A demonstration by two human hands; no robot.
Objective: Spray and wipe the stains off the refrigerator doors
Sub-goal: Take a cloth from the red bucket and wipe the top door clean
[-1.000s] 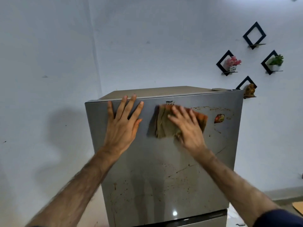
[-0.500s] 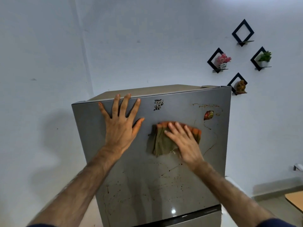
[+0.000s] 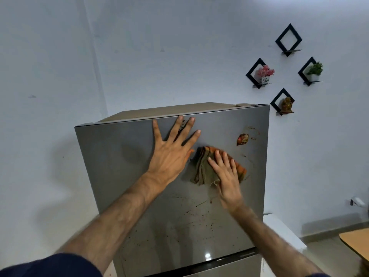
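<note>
A grey refrigerator (image 3: 119,156) fills the middle of the head view, its upper door facing me. Brown stains (image 3: 191,214) speckle the door's lower half, and more streaks ring a small sticker (image 3: 242,139) near the top right. My left hand (image 3: 171,150) presses flat on the door near its top edge, fingers spread. My right hand (image 3: 227,176) presses a folded olive and orange cloth (image 3: 201,168) against the door with straight fingers, just right of the left hand.
White walls stand behind and to the left. Black diamond wall shelves (image 3: 259,73) with small plants and a figurine hang at the upper right. A wooden table corner (image 3: 357,244) shows at the lower right, and a white object (image 3: 283,228) sits beside the refrigerator.
The cloth under my right hand has slid down the door from near the top edge. The streaks left of the sticker are gone. My left hand now lies further right along the top edge.
</note>
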